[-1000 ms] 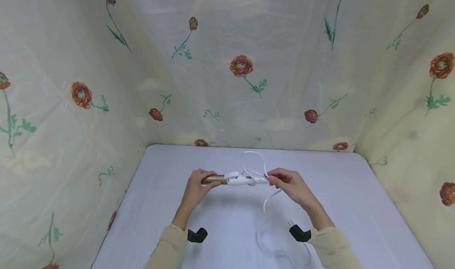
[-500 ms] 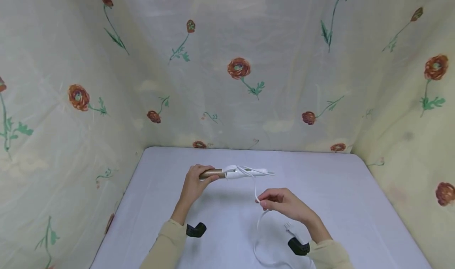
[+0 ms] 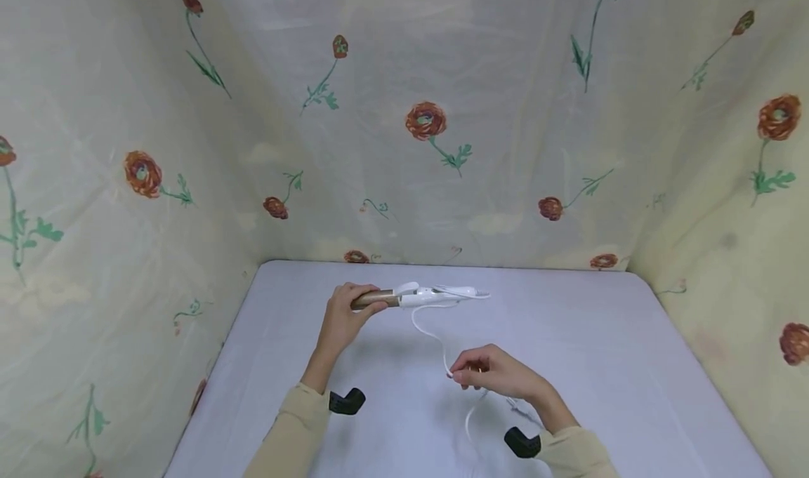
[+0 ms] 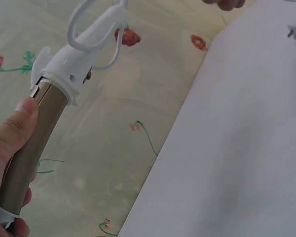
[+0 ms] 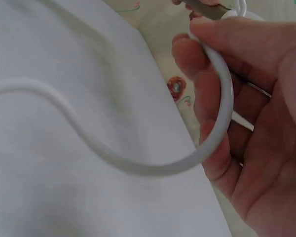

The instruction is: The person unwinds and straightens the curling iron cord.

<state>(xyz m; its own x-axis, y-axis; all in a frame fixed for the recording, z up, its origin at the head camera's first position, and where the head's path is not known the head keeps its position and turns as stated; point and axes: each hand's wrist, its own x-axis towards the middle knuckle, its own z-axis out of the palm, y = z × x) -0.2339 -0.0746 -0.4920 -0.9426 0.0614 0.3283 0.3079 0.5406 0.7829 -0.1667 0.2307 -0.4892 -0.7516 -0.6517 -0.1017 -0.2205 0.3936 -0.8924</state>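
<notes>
A curling iron (image 3: 436,295) with a white handle and a gold-brown barrel is held level above the table. My left hand (image 3: 344,311) grips it by the barrel (image 4: 37,143), thumb along the top beside the clamp. White cord (image 3: 432,334) is looped around the handle, and a length of it hangs down toward me. Lower and to the right, my right hand (image 3: 499,376) pinches that cord between thumb and forefinger. In the right wrist view, the cord (image 5: 148,169) bends past the curled fingers and runs off to the left.
The plug (image 3: 515,406) with its prongs shows just beyond the right wrist. More cord hangs beneath the right hand. A white-covered table (image 3: 303,281) lies below, with flower-printed curtains (image 3: 493,57) at its back and sides. Black wrist-camera mounts (image 3: 347,401) sit by both sleeves.
My right hand has left the handle's end and moved down toward me, drawing the cord along; one loop has come off the handle. The curling iron has risen slightly in the left hand.
</notes>
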